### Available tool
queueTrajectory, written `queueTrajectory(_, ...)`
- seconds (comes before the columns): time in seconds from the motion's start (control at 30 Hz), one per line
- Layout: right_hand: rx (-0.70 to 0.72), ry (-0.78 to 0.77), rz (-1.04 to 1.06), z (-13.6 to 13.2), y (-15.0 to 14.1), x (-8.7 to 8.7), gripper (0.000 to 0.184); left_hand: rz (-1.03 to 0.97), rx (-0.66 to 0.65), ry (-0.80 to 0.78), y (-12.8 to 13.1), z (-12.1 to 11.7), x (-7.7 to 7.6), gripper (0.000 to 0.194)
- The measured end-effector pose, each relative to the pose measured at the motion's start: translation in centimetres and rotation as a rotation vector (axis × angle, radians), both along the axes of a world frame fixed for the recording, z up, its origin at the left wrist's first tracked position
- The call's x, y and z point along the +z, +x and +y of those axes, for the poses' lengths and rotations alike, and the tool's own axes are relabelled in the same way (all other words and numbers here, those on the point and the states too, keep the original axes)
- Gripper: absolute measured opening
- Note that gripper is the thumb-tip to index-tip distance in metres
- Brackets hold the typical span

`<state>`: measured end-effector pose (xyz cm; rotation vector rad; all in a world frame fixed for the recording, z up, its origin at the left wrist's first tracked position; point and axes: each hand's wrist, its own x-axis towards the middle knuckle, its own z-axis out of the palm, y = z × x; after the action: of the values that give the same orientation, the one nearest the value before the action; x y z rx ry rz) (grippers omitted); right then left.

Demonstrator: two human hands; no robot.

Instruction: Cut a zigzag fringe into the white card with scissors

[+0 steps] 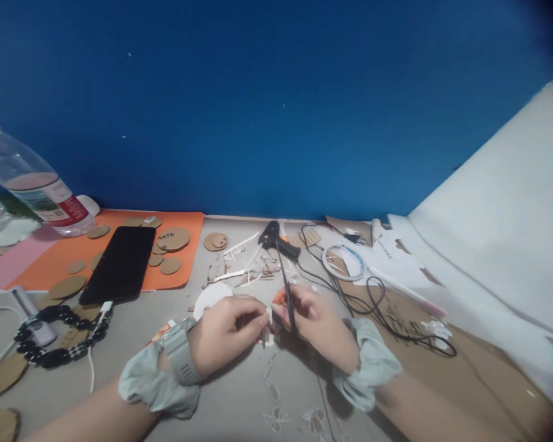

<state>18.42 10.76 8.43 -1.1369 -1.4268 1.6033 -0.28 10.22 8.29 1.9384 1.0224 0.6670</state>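
Observation:
My left hand [233,325] is closed, its thumb and fingertips pinching a small white scrap [270,317]. Close by on the right, my right hand [316,322] is closed around scissors [287,283], whose dark blades point away from me. Its fingertips meet the same white scrap. Something orange shows at the right fingers; whether it belongs to the scissors I cannot tell. A white disc [211,299] lies partly behind my left hand. Thin cut-out scraps [276,418] are scattered on the grey table below the hands.
A black glue gun [279,242] stands beyond the hands, its cord [350,301] looping right. White tape roll [343,263] lies nearby. On the left are a black phone [120,264], cardboard discs [174,239], an orange sheet [194,245], beads [55,357] and a plastic bottle [41,190].

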Motion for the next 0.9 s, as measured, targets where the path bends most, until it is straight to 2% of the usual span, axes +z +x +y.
queueTrajectory(0.13, 0.014, 0.018, -0.037, -0.1, -0.1, 0.2, 0.017, -0.011, -0.013, -0.001, 0.0, 0.1, 0.1, 0.026)
queueTrajectory(0.27, 0.060, 0.022, -0.092, -0.1, 0.1, 0.5, 0.028, -0.149, -0.002, -0.083, 0.0, 0.1, 0.2, 0.032)
queueTrajectory(0.4, 0.159, 0.000, -0.091, -0.4, 0.4, 0.8, 0.044, -0.325, 0.154, -0.162, -0.1, 0.0, 0.4, 0.033)
queueTrajectory(0.5, 0.266, -0.036, -0.121, -1.0, 0.3, 1.5, 0.048, -0.332, 0.289, -0.096, -0.2, 0.0, 0.5, 0.030)
queueTrajectory(0.57, 0.333, -0.030, -0.176, -1.2, 0.2, 1.8, 0.045, -0.318, 0.335, -0.057, -0.2, 0.1, 0.4, 0.029)
queueTrajectory(0.8, 0.408, 0.207, -0.364, -0.8, 0.2, 1.6, 0.028, -0.234, 0.241, 0.008, 0.1, -0.2, 0.5, 0.025)
queueTrajectory(0.9, 0.423, 0.227, -0.404, -0.7, 0.3, 1.6, 0.026, -0.237, 0.220, 0.012, 0.2, -0.3, 0.6, 0.024)
